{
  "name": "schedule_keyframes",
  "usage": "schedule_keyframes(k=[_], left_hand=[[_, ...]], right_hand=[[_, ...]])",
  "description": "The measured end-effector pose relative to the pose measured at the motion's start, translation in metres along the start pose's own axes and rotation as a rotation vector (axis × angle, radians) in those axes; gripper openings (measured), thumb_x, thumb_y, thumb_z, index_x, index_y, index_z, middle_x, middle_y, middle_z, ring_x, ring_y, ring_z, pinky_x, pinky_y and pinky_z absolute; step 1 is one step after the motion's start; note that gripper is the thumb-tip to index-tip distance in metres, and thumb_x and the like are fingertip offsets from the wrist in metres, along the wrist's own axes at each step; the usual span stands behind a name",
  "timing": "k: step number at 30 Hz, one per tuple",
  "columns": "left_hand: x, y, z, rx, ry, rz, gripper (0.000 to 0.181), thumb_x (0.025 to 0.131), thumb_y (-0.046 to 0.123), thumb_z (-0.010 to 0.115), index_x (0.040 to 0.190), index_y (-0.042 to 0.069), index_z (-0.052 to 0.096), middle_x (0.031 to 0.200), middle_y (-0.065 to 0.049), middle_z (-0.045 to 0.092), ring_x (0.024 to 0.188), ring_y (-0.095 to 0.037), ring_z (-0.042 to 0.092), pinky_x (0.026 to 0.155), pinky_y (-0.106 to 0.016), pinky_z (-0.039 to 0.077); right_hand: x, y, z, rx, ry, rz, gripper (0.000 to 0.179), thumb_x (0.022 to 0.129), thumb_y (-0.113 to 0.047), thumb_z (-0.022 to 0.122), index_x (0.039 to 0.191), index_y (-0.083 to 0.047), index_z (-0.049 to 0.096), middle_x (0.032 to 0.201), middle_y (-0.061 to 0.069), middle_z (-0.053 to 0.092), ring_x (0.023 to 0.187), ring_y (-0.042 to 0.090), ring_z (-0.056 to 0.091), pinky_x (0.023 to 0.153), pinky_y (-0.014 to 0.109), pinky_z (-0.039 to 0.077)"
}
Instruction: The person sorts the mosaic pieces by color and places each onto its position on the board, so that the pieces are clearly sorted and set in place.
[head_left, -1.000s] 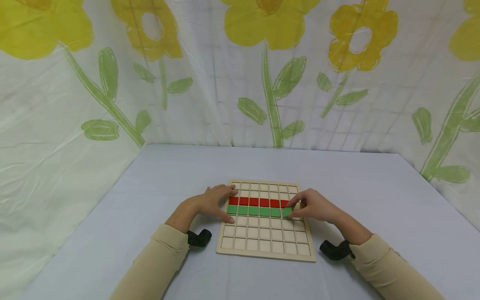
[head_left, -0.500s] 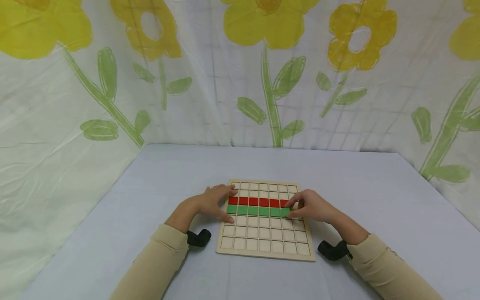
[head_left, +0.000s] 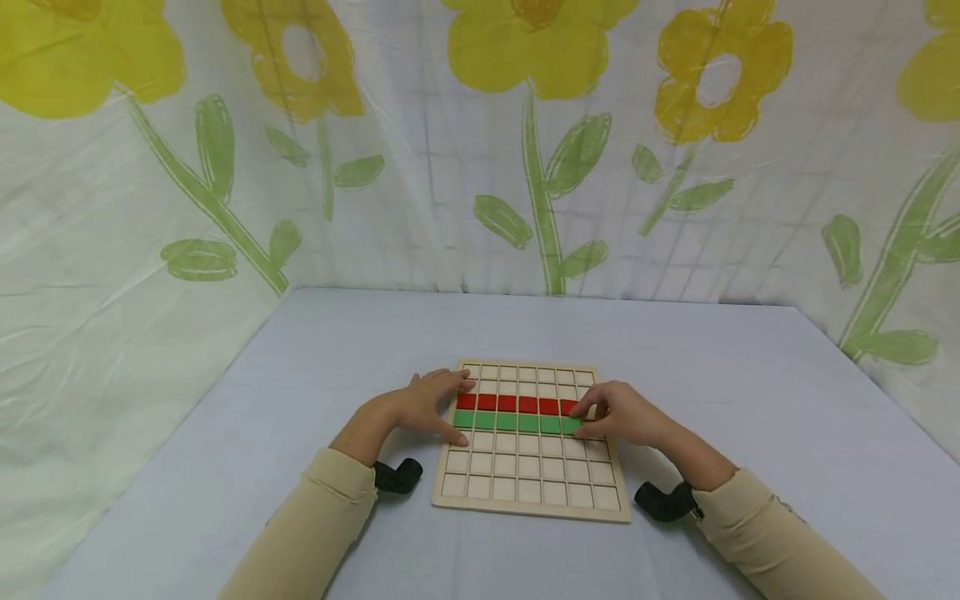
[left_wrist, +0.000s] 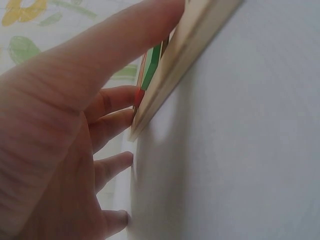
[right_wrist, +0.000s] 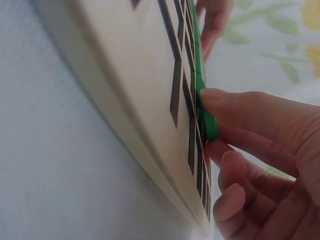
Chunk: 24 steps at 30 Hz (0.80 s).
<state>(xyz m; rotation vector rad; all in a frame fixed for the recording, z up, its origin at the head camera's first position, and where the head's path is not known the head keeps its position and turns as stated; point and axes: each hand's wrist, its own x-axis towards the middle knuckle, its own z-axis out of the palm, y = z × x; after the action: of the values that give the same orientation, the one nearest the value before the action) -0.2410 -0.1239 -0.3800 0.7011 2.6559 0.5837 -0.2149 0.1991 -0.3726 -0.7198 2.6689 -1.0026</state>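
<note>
A pale wooden grid board (head_left: 529, 508) lies on the table, with a row of red tiles (head_left: 507, 403) across it and a row of green tiles (head_left: 507, 422) just below. My left hand (head_left: 429, 406) rests at the board's left edge, fingers spread, holding nothing; the thumb touches the frame in the left wrist view. At the right end of the green row, my right hand (head_left: 626, 412) pinches a green tile (right_wrist: 211, 127) between thumb and forefinger. In the right wrist view that tile sits right at the board's surface, its near end slightly raised.
The board stands on a pale cloth-covered table (head_left: 360, 333). Behind it hangs a white curtain (head_left: 405, 217) printed with yellow flowers. A dark wrist device (head_left: 399, 476) sits by the left cuff and another dark device (head_left: 666, 502) by the right.
The right hand has shifted slightly left with the end green tile, which was tilted and now lines up with the green row. The left hand has stayed in place.
</note>
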Motion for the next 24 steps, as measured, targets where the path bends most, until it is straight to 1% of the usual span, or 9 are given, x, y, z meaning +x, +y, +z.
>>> schedule_keyframes(k=[6,18,24], left_hand=[[0.0000,0.0002,-0.0002,-0.005,0.000,0.000,0.087,0.069,0.045,0.079,0.142,0.019,0.039,0.156,-0.003,0.022,0.145,-0.029,0.012,0.114,-0.060,0.004],[-0.0006,0.0017,-0.0003,-0.007,-0.003,-0.002,0.088,0.069,0.045,0.079,0.142,0.019,0.039,0.156,-0.003,0.021,0.145,-0.029,0.012,0.115,-0.059,0.003],[0.0006,0.0015,0.0001,-0.001,-0.002,0.006,0.087,0.069,0.045,0.079,0.142,0.019,0.039,0.156,-0.003,0.021,0.144,-0.030,0.012,0.114,-0.060,0.004]], right_hand=[[-0.0004,-0.0014,0.0011,-0.014,0.005,-0.027,0.022,0.076,-0.013,0.076,0.094,0.000,0.072,0.096,0.012,0.065,0.068,0.007,0.055,0.055,0.020,0.047],[-0.0024,-0.0024,0.0014,-0.031,0.017,-0.011,0.024,0.076,-0.014,0.076,0.096,-0.001,0.070,0.099,0.011,0.065,0.066,0.008,0.054,0.055,0.019,0.046],[-0.0036,-0.0032,-0.0019,-0.051,0.033,-0.014,0.025,0.076,-0.017,0.077,0.096,-0.004,0.071,0.096,0.008,0.066,0.065,0.009,0.051,0.053,0.020,0.044]])
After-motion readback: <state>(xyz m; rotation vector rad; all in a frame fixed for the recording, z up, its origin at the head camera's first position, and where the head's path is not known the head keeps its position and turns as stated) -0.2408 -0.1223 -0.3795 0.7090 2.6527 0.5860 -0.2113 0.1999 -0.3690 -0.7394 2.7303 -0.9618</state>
